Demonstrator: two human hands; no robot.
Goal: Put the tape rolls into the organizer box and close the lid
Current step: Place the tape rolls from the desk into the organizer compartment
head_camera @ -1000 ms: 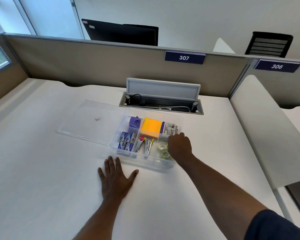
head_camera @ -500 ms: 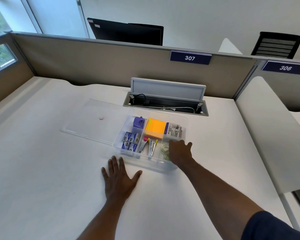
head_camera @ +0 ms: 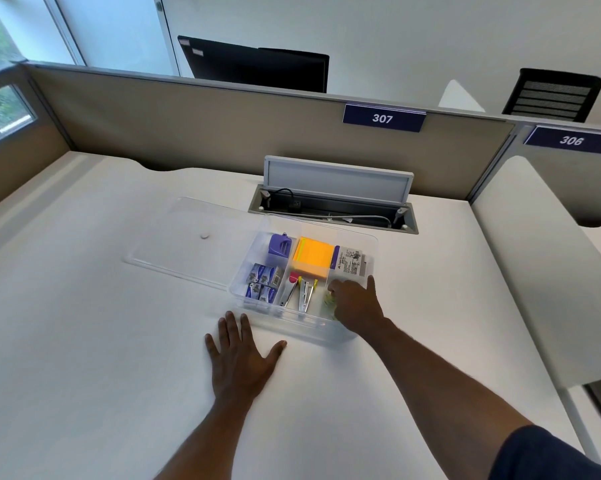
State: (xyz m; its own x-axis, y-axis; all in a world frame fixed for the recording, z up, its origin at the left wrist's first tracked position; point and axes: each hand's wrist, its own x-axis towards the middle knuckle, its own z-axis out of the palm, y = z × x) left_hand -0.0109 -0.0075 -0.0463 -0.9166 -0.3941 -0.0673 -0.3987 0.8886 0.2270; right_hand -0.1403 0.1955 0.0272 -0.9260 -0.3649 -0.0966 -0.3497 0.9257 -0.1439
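White office desk [head_camera: 84, 341], beige partition at the back. Everything here is placed relative to the clear box [head_camera: 292, 329].

Nearest the camera, in front of the box's near-left corner, the left hand [head_camera: 240, 365] lies flat on the desk, fingers spread, holding nothing.

The right hand [head_camera: 356, 304] reaches into the box's near-right compartment, fingers curled down over the tape [head_camera: 329, 304]. Only a pale greenish sliver shows beside the knuckles, so I can't count the rolls or tell if the hand is actually gripping one.

Inside the box, left of that hand: three small tools [head_camera: 302, 294] with red and yellow bits in the near-middle slot, and a clump of blue staple packs [head_camera: 262, 287] in the near-left one, four or so. In the far row there's one purple gadget [head_camera: 280, 245], one orange note pad [head_camera: 312, 256] and one labelled packet [head_camera: 351, 263].

The lid [head_camera: 188, 244] is off, lying flat on the desk against the box's left side.

Behind the box is one open cable tray [head_camera: 333, 209], and on the partition behind that two number signs, 307 [head_camera: 383, 118] and 306 [head_camera: 570, 140].
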